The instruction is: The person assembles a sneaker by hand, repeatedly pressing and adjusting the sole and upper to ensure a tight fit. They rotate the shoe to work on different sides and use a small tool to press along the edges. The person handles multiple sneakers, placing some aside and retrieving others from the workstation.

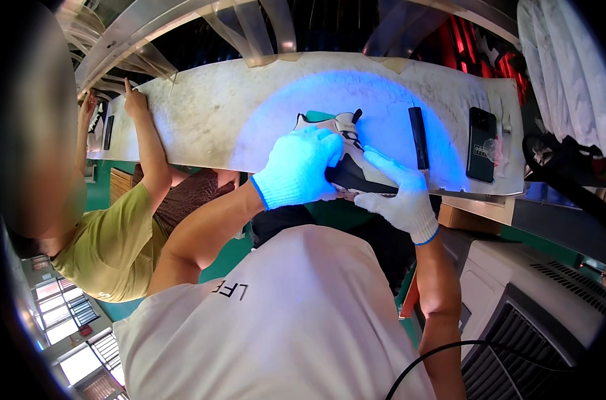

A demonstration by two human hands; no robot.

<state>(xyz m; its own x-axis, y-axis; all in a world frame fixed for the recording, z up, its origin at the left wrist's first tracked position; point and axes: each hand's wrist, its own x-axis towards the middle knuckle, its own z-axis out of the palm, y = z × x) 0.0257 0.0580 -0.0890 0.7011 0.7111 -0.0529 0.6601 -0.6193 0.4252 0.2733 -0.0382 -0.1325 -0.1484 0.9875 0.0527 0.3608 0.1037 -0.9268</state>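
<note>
A grey, white and black sneaker (361,172) with a teal lining is held at the near edge of the worktable, its black heel tab pointing away from me. My left hand (301,167), in a white knit glove lit bright blue, is closed over the sneaker's left side, with its fingers curled at the laces. My right hand (404,193), in a matching glove, grips the front right part between thumb and fingers. Both gloves hide parts of the upper, and the sole barely shows.
On the pale worktable (206,107), a slim black bar (418,138) and a dark smartphone (481,143) lie right of the sneaker. A co-worker in a yellow-green shirt (116,233) reaches over the table at left. A grey vented machine (536,293) stands at lower right, with a black cable (476,343) nearby.
</note>
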